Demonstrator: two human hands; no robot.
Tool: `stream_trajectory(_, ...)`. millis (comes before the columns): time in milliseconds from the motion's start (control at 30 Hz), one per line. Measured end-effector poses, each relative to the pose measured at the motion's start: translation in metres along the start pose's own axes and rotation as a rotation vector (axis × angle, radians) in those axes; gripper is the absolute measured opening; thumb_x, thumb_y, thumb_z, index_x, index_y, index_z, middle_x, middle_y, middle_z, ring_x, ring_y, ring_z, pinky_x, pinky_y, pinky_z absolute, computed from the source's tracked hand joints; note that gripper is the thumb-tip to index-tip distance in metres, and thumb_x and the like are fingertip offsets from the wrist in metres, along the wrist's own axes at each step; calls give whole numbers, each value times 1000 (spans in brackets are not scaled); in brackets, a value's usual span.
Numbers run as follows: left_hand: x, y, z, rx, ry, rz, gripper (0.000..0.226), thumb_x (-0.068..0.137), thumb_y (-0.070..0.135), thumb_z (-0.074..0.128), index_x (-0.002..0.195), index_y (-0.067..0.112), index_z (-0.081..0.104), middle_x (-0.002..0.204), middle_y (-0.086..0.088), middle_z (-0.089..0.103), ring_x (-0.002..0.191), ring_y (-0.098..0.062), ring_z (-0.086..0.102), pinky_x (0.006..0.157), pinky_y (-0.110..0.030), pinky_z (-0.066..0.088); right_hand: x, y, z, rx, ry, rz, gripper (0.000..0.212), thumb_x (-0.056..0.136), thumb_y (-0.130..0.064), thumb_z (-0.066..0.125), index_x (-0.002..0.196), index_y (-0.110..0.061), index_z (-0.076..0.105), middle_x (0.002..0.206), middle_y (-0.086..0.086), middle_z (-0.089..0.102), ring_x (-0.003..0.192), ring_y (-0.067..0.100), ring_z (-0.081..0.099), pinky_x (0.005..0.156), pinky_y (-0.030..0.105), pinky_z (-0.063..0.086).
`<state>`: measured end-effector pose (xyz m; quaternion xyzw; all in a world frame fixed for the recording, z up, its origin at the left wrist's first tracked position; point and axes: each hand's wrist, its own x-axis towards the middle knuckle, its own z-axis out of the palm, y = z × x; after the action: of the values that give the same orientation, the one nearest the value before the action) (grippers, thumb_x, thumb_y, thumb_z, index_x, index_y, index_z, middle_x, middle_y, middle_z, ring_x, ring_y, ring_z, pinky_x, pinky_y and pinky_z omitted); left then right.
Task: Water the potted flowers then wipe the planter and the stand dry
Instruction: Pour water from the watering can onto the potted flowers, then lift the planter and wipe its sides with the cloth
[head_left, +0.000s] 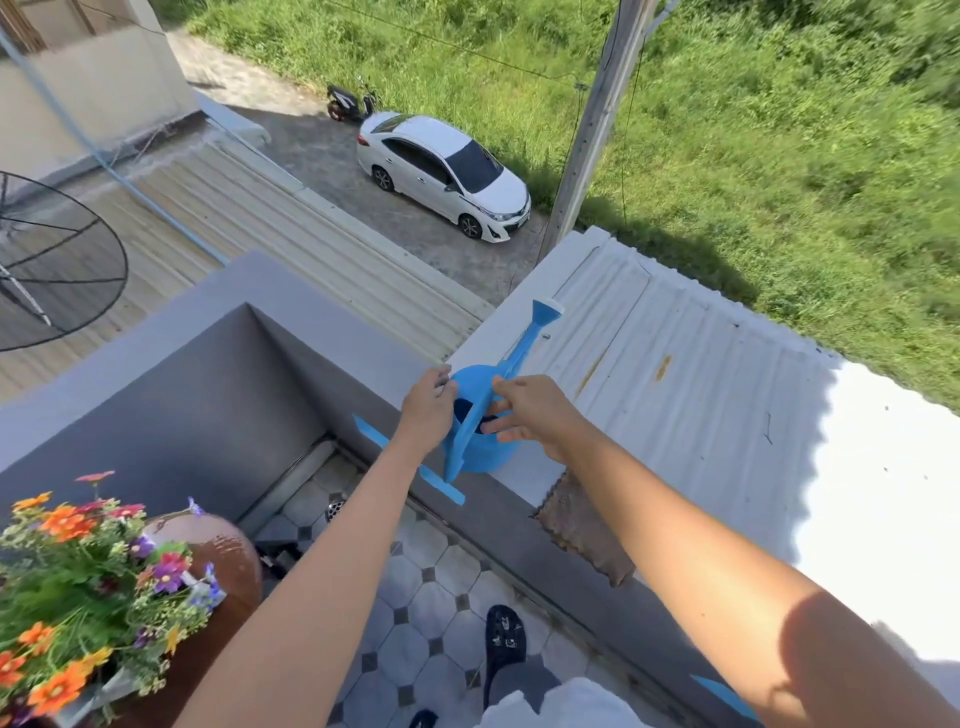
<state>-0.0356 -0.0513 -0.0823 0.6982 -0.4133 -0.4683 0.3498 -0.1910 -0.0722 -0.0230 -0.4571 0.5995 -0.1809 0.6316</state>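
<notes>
A green field fills the top and right, with a pole rising at its edge. Below it a white car stands on a paved lane, a scooter just behind it. A pale corrugated roof runs along the right, half in sun. At far left a dark mesh dish sits over another roof.

A grey wall bounds a balcony with a tiled floor; a drain sits in the corner. A brown cloth lies on the wall top, near the can and right of it, draped toward the roof side.

The flowers, orange, purple and pink, fill the lower left, well apart from the can. A brown glossy pot shows just behind them; whether it is the planter cannot be told. A dark slipper is on the tiles.

The blue can rests on the wall top, spout pointing up and away over the roof. Both arms reach to it. The left hand is curled on the can's left side by the opening, fingers wrapped against the body. The right hand has its fingers around the handle strip on top, thumb above; how firmly it closes cannot be told
</notes>
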Motion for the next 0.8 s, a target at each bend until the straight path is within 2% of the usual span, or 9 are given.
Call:
stream_trajectory(167, -30, 60, 25, 109, 226, 418, 35, 98, 23, 49, 131, 14, 55, 128, 2, 59, 116, -11, 53, 100, -25, 41, -13, 8, -40, 0, 158, -90, 24, 99, -28, 55, 113, -10, 62, 101, 10, 72, 84, 24, 74, 73, 37, 60)
stream_trajectory(267, -47, 76, 58, 94, 168, 542, 30, 96, 23, 52, 123, 13, 59, 117, 3, 63, 107, -9, 56, 90, -20, 42, -19, 33, -65, 32, 275, -54, 20, 99, -22, 55, 110, -8, 63, 94, 9, 72, 75, 21, 67, 66, 36, 56)
stream_trajectory(400, -57, 44, 118, 200, -115, 407, 28, 96, 28, 52, 120, 15, 60, 112, 2, 64, 101, -14, 59, 87, -30, 49, -17, 93, -95, -162, 398, -22, 16, 97, -14, 54, 105, -12, 67, 98, 5, 70, 86, 20, 65, 78, 39, 56)
stream_trajectory(467, -58, 12, 144, 301, -211, 258, 33, 96, 30, 52, 125, 14, 55, 120, -2, 61, 111, -19, 57, 95, -34, 47, -12, 123, -107, -330, 433, -22, 21, 96, -10, 53, 112, -13, 67, 113, 4, 67, 104, 20, 62, 85, 28, 46)
stream_trajectory(533, -59, -22, 165, 398, -261, 129, 43, 97, 33, 50, 134, 11, 49, 132, -8, 55, 126, -26, 48, 104, -40, 41, -5, 147, -117, -432, 409, 16, 34, 96, -9, 52, 128, -15, 59, 134, 6, 58, 124, 22, 52, 99, 27, 40)
stream_trajectory(600, -61, -47, 179, 506, -253, 54, 53, 96, 37, 52, 139, 8, 42, 140, -12, 47, 133, -30, 38, 110, -44, 35, 3, 167, -124, -513, 345, 88, 48, 97, -12, 49, 144, -18, 44, 150, 7, 43, 138, 25, 38, 111, 34, 33)
stream_trajectory(667, -64, -62, 188, 621, -178, 80, 56, 91, 38, 60, 135, 8, 43, 136, -12, 47, 128, -30, 42, 106, -42, 39, 9, 180, -129, -614, 255, 152, 58, 98, -16, 49, 152, -21, 31, 156, 8, 36, 145, 29, 26, 118, 45, 27)
stream_trajectory(733, -66, -65, 195, 625, -115, 100, 53, 86, 34, 68, 127, 8, 46, 127, -11, 50, 120, -28, 48, 99, -40, 44, 11, 187, -131, -720, 205, 180, 61, 98, -19, 51, 154, -21, 28, 154, 9, 38, 144, 30, 25, 117, 48, 24)
stream_trajectory(800, -67, -63, 198, 568, -114, 43, 47, 85, 29, 72, 120, 8, 49, 120, -11, 55, 114, -28, 53, 92, -39, 46, 13, 190, -133, -810, 214, 155, 55, 98, -21, 53, 150, -20, 35, 149, 9, 44, 140, 30, 29, 113, 48, 24)
